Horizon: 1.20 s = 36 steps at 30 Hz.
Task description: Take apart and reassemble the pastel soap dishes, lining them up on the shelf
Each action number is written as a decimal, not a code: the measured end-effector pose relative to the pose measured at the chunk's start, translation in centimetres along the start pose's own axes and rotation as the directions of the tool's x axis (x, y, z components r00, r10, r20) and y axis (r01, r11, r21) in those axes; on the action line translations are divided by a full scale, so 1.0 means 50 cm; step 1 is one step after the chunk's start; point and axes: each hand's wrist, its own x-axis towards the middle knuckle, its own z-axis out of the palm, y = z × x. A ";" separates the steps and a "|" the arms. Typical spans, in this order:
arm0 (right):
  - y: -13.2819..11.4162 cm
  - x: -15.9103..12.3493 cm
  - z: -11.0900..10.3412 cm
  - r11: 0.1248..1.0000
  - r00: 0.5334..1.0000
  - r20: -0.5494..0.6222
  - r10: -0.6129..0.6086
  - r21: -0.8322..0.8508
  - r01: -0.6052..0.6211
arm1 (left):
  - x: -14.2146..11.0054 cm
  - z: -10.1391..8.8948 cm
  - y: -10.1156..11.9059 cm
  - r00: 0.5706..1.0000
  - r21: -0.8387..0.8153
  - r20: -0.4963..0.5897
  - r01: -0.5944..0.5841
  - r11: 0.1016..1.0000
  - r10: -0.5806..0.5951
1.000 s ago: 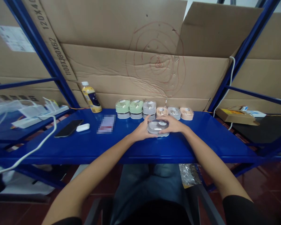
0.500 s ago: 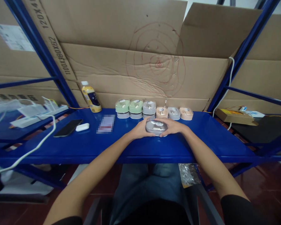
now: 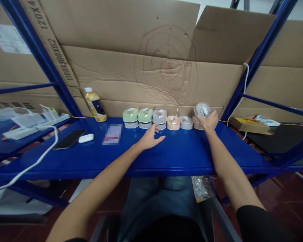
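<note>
My right hand [image 3: 210, 120] grips a grey lidded box [image 3: 202, 109] with a clear top, tilted at the right end of the row, just above a pale pink box [image 3: 197, 123] that it partly hides. My left hand [image 3: 151, 137] hovers over the blue shelf with its fingers apart, holding nothing, in front of a stacked grey box [image 3: 160, 116]. Two green boxes [image 3: 130, 115] [image 3: 145, 115] sit on pale boxes to the left. Between the stacks and my right hand stand a single pink box [image 3: 173, 122] and a single grey box [image 3: 186, 122].
On the left of the blue shelf [image 3: 166, 158] lie a phone [image 3: 70, 139], a white earbud case [image 3: 86, 138] and a blurred-out card [image 3: 112, 134]. A yellow bottle [image 3: 96, 105] stands against the cardboard [image 3: 111, 74]. A white cable [image 3: 44, 153] and power strip [image 3: 37, 126] are further left.
The grey box has moved from the front middle to the right end of the row in my right hand. My left hand has let go of it and opened.
</note>
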 end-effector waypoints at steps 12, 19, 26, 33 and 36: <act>-0.006 -0.023 0.028 0.990 0.999 0.043 0.033 -0.138 -0.027 | -0.001 0.002 -0.014 0.999 0.052 0.043 0.000 0.999 -0.002; -0.073 -0.078 -0.001 0.827 0.804 0.194 -0.562 0.098 0.554 | -0.002 -0.001 -0.006 0.999 0.067 0.042 0.021 0.998 -0.024; -0.127 -0.179 0.045 0.635 0.404 0.598 -0.692 0.237 0.736 | -0.003 -0.003 -0.005 0.999 0.063 0.031 0.010 0.998 -0.012; -0.168 -0.204 -0.034 0.668 0.492 0.558 -0.668 0.158 0.727 | -0.002 -0.002 -0.004 0.999 0.066 0.036 0.001 0.998 -0.003; -0.186 -0.227 -0.051 0.772 0.634 0.543 -0.551 0.043 0.634 | -0.003 -0.002 0.000 1.000 0.063 0.031 0.005 0.998 -0.007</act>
